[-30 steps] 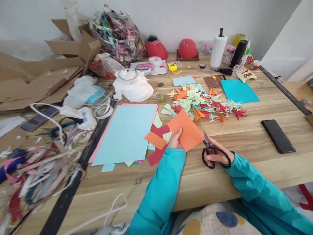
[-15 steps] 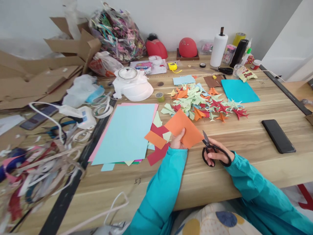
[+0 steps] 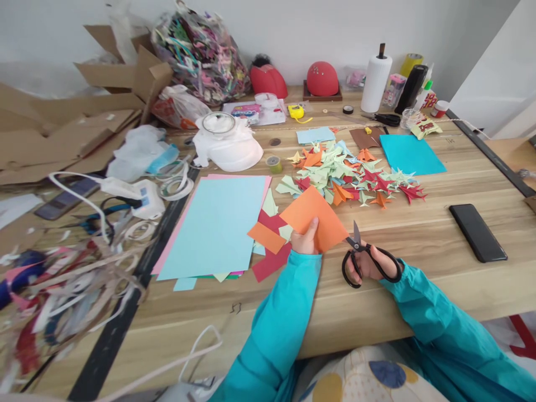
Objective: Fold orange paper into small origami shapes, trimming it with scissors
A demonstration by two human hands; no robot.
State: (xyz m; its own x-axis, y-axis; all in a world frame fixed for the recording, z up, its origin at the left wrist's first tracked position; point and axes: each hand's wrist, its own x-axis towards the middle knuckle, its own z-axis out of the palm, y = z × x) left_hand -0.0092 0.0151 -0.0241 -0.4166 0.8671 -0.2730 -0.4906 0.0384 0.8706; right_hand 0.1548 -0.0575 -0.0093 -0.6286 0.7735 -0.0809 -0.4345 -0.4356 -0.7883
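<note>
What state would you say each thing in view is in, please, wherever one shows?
Scissors: blades open, held in the right grip.
Orange sheet: unfolded, held in the left grip.
Paper shapes: folded, loosely heaped.
Black phone: lying flat, dark.
Cardboard box: flaps open.
Plastic bag: stuffed, bulging.
Tape measure: tape partly out.

Clock centred on orange sheet (image 3: pixel 315 211). Left hand (image 3: pixel 305 241) grips it at 7 o'clock, thumb on top. Right hand (image 3: pixel 372 264), 4 o'clock, holds black-handled scissors (image 3: pixel 357 245), blades parted at the corner; contact unclear. Folded-paper pile (image 3: pixel 330 173): 1 o'clock. Turquoise sheet (image 3: pixel 412 154): 2. Black phone (image 3: pixel 478 232): 3. Pale blue sheet (image 3: pixel 216 226): 9.
</note>
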